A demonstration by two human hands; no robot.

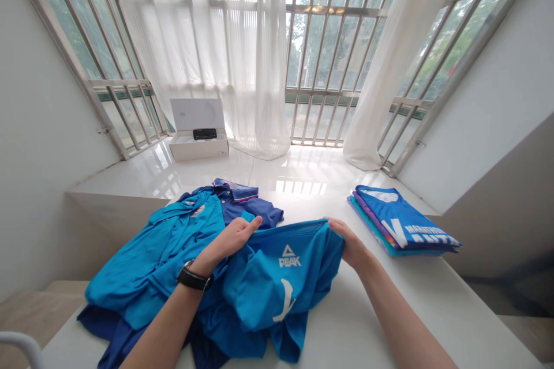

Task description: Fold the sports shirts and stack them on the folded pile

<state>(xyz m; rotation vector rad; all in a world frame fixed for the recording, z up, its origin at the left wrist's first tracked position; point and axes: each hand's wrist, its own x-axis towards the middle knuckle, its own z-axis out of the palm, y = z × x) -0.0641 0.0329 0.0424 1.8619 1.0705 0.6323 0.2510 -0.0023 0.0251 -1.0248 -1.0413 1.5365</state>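
Note:
A bright blue sports shirt (281, 282) with a white PEAK logo lies bunched on the white table (389, 311). My left hand (231, 239), with a black watch on its wrist, pinches the shirt's upper edge on the left. My right hand (350, 242) grips the same edge on the right. The edge is stretched between both hands. Under and left of it lies a loose heap of blue shirts (160, 253), with a dark blue polo (242, 199) at the back.
A stack of folded blue shirts (400, 222) rests at the table's right. Beyond the table, an open white box (197, 132) with a black device sits on the glossy window ledge. White curtains (242, 52) hang before barred windows.

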